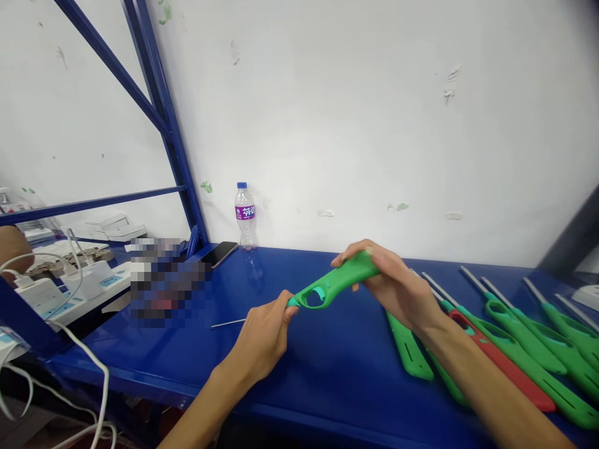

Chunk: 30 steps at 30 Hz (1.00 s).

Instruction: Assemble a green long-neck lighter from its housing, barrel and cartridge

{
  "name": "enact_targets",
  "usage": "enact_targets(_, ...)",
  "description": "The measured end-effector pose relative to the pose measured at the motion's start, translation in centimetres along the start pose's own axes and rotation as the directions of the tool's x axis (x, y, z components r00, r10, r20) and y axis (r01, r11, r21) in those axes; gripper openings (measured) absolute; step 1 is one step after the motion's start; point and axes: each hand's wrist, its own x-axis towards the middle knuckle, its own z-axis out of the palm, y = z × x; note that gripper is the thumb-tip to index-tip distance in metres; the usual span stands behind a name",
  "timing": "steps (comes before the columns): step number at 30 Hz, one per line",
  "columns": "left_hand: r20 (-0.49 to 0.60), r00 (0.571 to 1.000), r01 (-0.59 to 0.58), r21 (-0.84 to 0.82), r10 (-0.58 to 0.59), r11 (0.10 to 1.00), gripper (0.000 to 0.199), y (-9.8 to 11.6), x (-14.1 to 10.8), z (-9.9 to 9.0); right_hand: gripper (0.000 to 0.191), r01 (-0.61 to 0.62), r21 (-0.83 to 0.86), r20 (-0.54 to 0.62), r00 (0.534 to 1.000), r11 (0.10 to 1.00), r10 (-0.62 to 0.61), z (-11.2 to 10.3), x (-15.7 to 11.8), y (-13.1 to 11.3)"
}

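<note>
A green lighter (336,280) with a long metal rod is held level-ish above the blue table, between both hands. My left hand (264,333) pinches its neck near the trigger loop, and the thin rod sticks out to the left beyond the knuckles. Wrapped round the thick handle end is my right hand (390,280), its fingers over the top. Several more green lighters (528,337) and one red lighter (505,365) lie on the table at the right, rods pointing away. My right forearm hides part of them.
A plastic bottle with a purple label (245,215) stands by the wall. Left of it lies a phone (219,254). Blue frame posts (173,137), power strips (70,305) and white cables (88,355) are at the left. A blurred patch covers the table's left part.
</note>
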Motion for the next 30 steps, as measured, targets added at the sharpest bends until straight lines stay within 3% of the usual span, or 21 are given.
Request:
enact_targets(4, -0.049, 0.999, -0.024, -0.035, 0.022, 0.999, 0.031, 0.0, -0.2, -0.1, 0.03, -0.098, 0.278, 0.022, 0.995, 0.956, 0.095, 0.1, -0.2, 0.7)
enact_targets(11, -0.152, 0.987, -0.056, -0.055, 0.047, 0.997, 0.03, 0.0, -0.1, -0.1, 0.026, -0.188, 0.593, 0.032, 0.977, 0.783, 0.211, -0.1, 0.0, 2.2)
enact_targets(23, -0.359, 0.929, -0.093, 0.009, 0.09, 0.996, 0.02, -0.7, -0.1, 0.3, 0.026, -0.231, 0.766, 0.085, 0.962, 0.6, 0.261, 0.3, -0.3, 4.2)
enact_targets(30, -0.361, 0.925, -0.104, 0.058, 0.118, 0.993, 0.018, -1.0, 0.0, 0.4, 0.03, -0.239, 0.782, 0.055, 0.946, 0.575, 0.319, 0.2, -0.1, 5.1)
